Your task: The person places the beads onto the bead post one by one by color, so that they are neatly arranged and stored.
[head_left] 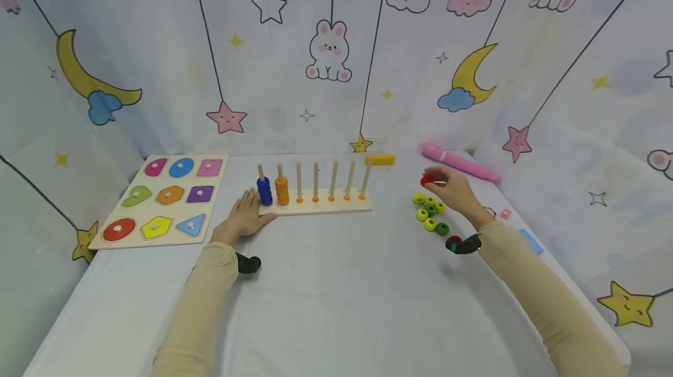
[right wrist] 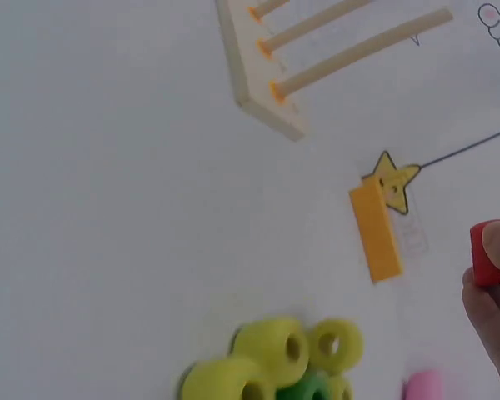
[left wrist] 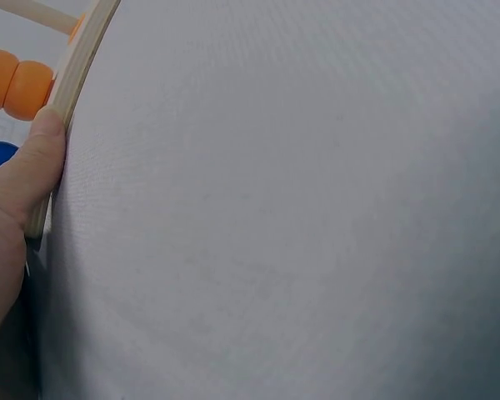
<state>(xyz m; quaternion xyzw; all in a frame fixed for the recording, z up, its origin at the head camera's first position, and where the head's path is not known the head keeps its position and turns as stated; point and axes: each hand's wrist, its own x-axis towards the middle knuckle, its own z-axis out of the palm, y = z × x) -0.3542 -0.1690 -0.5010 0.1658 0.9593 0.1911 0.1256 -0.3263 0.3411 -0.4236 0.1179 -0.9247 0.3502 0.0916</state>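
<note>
A wooden peg board [head_left: 326, 206] carries a row of several upright pegs. Blue beads [head_left: 264, 191] are stacked on its leftmost peg, orange beads [head_left: 282, 190] on the one beside it. My left hand [head_left: 243, 216] rests at the board's left end, fingers straight, and the thumb [left wrist: 42, 154] touches the front edge. A red bead [head_left: 427, 180] is pinched between thumb and fingers of my right hand [head_left: 453, 189], raised above the table. Under that hand lie several loose yellow-green beads [head_left: 422, 214] and green beads [head_left: 442, 229]. Another red bead [head_left: 453, 239] is partly covered by the wrist camera.
A shape puzzle board [head_left: 158, 201] lies at the left. Behind the peg board's right end is a yellow-orange block [head_left: 381, 159]. A pink stick-like object [head_left: 462, 162] lies at the back right. Near the right edge are a small pink item [head_left: 505, 213] and a blue piece [head_left: 531, 241].
</note>
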